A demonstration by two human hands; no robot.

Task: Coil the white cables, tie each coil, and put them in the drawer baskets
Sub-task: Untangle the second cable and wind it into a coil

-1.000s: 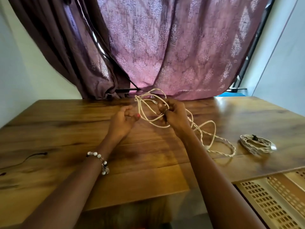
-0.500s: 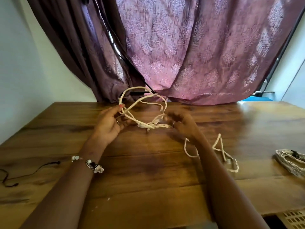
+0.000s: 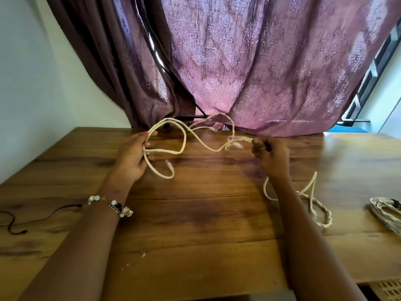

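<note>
No brand, label or legible writing anywhere in view. Since half a second ago: hands drawn wider apart, the loose white braided cable point(image 3: 196, 137) stretched out between them where it was bunched close before; view shifted slightly, the tied coil at the right still cut by the frame edge. Left hand point(image 3: 133, 158) raised just above the brown wooden tabletop point(image 3: 206, 213), back of the hand toward the camera, fingers point(image 3: 150, 145) curled round several strands of the cable, gripping them as a bundle, with one loop hanging below the hand and ending in a small connector. Beaded bracelet with white and dark beads point(image 3: 118, 206) worn on the left wrist. Right hand point(image 3: 271, 155) held at about the same height, well apart from the left, fingers bent inward and pinching the cable near a knotted clump of connectors just beside the fingertips; a ring visible on one finger. Remainder of the cable trailing down behind the right forearm and lying in loops on the table near the right wrist. Already bundled white cable coil bound with a black tie point(image 3: 386, 213) lying on the table at the far right, apart from both hands. Thin black cord point(image 3: 26, 220) lying on the table at the far left. Pale perforated plastic basket point(image 3: 388, 291) just visible at the lower right corner, below the table edge. Mauve patterned curtain point(image 3: 260, 61) hanging behind the table.
</note>
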